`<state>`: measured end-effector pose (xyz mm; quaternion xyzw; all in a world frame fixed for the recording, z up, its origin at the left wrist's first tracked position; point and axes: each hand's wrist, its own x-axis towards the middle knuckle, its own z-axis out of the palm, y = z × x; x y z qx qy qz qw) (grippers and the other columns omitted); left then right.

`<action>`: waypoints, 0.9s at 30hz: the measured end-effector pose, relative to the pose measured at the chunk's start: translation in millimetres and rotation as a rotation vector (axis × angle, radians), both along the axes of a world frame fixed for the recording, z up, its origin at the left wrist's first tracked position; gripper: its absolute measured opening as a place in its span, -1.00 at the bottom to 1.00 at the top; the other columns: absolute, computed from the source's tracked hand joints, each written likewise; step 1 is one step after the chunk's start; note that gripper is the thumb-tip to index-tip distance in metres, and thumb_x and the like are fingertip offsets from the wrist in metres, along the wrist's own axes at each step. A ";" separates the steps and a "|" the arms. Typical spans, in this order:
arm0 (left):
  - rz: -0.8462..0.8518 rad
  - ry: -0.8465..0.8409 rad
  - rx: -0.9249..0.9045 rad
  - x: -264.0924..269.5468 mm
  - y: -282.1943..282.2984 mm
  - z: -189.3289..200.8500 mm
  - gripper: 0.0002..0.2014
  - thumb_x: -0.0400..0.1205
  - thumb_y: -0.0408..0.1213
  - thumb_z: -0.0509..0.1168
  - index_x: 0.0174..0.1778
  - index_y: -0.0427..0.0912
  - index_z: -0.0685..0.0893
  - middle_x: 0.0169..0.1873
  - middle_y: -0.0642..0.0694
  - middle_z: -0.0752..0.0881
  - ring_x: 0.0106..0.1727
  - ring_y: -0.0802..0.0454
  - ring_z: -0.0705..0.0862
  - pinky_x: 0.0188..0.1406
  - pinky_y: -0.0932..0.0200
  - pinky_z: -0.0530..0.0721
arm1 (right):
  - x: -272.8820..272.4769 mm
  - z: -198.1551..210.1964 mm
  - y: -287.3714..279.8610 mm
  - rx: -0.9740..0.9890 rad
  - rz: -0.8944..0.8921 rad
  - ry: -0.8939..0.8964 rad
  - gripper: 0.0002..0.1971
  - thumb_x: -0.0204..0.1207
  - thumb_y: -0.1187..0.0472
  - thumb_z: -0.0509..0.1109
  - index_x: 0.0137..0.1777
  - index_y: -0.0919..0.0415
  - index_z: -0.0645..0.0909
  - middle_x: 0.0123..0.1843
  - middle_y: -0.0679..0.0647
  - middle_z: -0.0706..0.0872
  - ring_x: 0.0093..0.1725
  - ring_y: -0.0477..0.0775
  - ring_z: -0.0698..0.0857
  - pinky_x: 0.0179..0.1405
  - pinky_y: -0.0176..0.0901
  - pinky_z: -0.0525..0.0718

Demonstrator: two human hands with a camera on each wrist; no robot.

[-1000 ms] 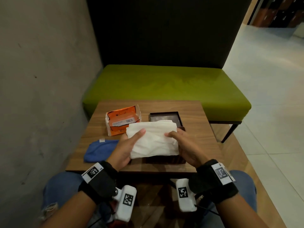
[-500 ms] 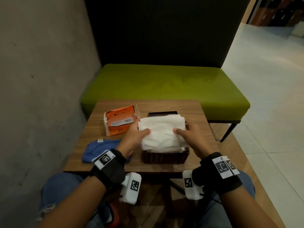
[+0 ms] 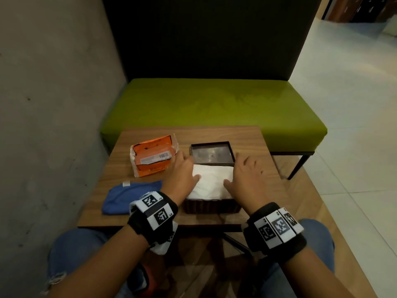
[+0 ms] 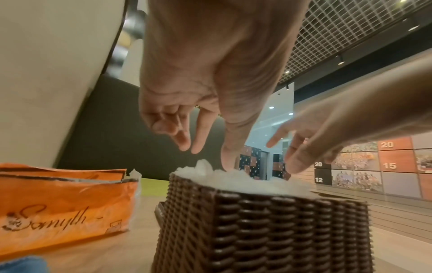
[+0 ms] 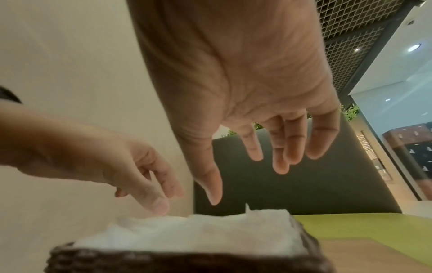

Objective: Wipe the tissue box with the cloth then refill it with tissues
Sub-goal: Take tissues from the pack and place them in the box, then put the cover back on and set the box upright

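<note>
A white stack of tissues (image 3: 212, 181) sits inside the brown woven tissue box (image 3: 211, 206) near the table's front edge, its top just above the rim (image 4: 245, 179) (image 5: 198, 230). My left hand (image 3: 189, 166) hovers over the stack's left side with fingers spread, its thumb touching the tissues (image 4: 208, 153). At the stack's right side my right hand (image 3: 238, 173) is spread too, its thumb just above the tissues (image 5: 245, 182). Neither hand grips anything. The blue cloth (image 3: 129, 196) lies left of the box.
The box's dark lid (image 3: 211, 154) lies upside down right behind the box. An opened orange tissue pack (image 3: 153, 159) lies at the back left of the wooden table (image 3: 247, 136). A green bench (image 3: 214, 108) stands beyond, a concrete wall (image 3: 53, 125) at left.
Both hands carried the tissue stack forward and lowered it into the woven box. They have now let go of it and spread their fingers over it.
</note>
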<state>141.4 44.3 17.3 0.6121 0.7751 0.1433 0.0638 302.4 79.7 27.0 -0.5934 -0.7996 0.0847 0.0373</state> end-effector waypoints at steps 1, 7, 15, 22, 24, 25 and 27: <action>-0.035 0.021 0.042 0.8 -1.4 -0.9 -0.62 0.57 -0.13 0.35 0.27 -0.14 0.54 0.31 -0.14 0.47 0.37 -0.13 0.42 0.24 -0.01 0.48 | -1.7 0.7 0.3 0.020 0.039 0.049 -0.37 0.52 0.11 0.37 0.55 0.18 0.23 0.38 0.26 0.43 0.35 0.29 0.40 0.20 0.06 0.49; -0.171 0.178 -0.118 0.8 -0.8 -17.6 -0.69 0.59 -0.12 0.31 0.27 0.08 0.57 0.25 0.02 0.57 0.41 -0.05 0.37 0.16 0.02 0.35 | -17.4 -13.3 3.9 -0.252 0.280 0.028 -0.51 0.60 0.01 0.30 0.54 -0.09 0.38 0.49 0.20 0.35 0.48 0.26 0.35 0.41 0.09 0.48; -0.080 -0.520 0.106 -24.1 16.8 -7.9 -0.87 0.59 -0.30 0.35 0.01 -0.09 0.74 -0.09 0.08 0.69 -0.02 0.17 0.60 -0.16 0.38 0.46 | -14.5 -21.5 -7.1 -0.185 0.339 -0.007 -0.47 0.64 -0.17 0.17 0.59 -0.14 0.30 0.60 0.26 0.28 0.60 0.32 0.21 0.60 0.28 0.14; -0.133 -0.455 -0.180 -67.2 58.3 -25.3 -0.63 0.64 -0.50 0.14 0.12 0.08 0.63 -0.36 -0.03 0.55 -0.35 0.05 0.50 -0.37 0.25 0.45 | -8.5 -38.1 -17.7 -0.254 0.511 -0.056 -0.37 0.62 -0.23 0.18 0.65 -0.29 0.06 0.75 0.14 -0.03 0.72 0.23 -0.11 0.64 0.39 -0.11; -0.190 -0.340 -0.323 -67.5 68.6 -33.9 -0.50 0.61 -0.57 0.06 0.23 0.13 0.58 -0.34 -0.07 0.57 -0.34 0.04 0.53 -0.35 0.22 0.49 | -3.6 -41.5 -15.1 -0.222 0.500 -0.049 -0.42 0.68 -0.08 0.17 0.65 -0.30 0.06 0.74 0.12 -0.01 0.72 0.23 -0.07 0.60 0.45 -0.06; -0.210 -0.315 -0.379 -67.6 73.1 -38.6 -0.47 0.59 -0.58 0.05 0.25 0.12 0.57 -0.26 -0.12 0.64 -0.27 -0.02 0.60 -0.27 0.14 0.57 | -1.1 -42.4 -13.4 -0.218 0.500 -0.053 -0.43 0.69 -0.03 0.16 0.64 -0.30 0.06 0.74 0.12 -0.02 0.72 0.23 -0.07 0.59 0.47 -0.05; -0.230 -0.243 -0.436 -69.2 80.2 -49.7 -0.52 0.59 -0.55 0.09 0.24 0.08 0.60 -0.03 -0.18 0.75 -0.05 -0.10 0.70 0.05 -0.04 0.68 | 2.5 -44.3 -9.3 -0.229 0.493 -0.069 -0.43 0.71 0.05 0.15 0.65 -0.31 0.04 0.74 0.12 -0.05 0.72 0.24 -0.09 0.57 0.50 -0.06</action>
